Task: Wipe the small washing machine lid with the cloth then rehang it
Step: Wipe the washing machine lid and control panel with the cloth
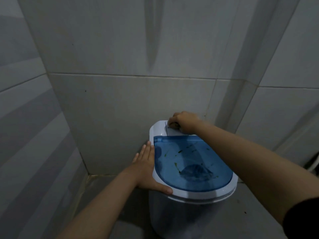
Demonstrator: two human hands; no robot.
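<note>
A small white washing machine (189,213) stands in a tiled corner. Its blue see-through lid (189,163) is shut and has green smears on it. A dark shape shows through the lid, inside the tub. My left hand (146,169) lies flat and open against the left side of the white rim, its thumb along the front edge. My right hand (183,122) rests on the white back panel (158,128). Its fingers are curled over a small dark item (174,125); whether this is a cloth or a knob cannot be told. No hanging cloth is in view.
Grey tiled walls close in behind (120,100), on the left (25,118) and on the right (284,109). The machine stands on a grey floor (107,192). A white cord or hose (315,163) shows at the right edge.
</note>
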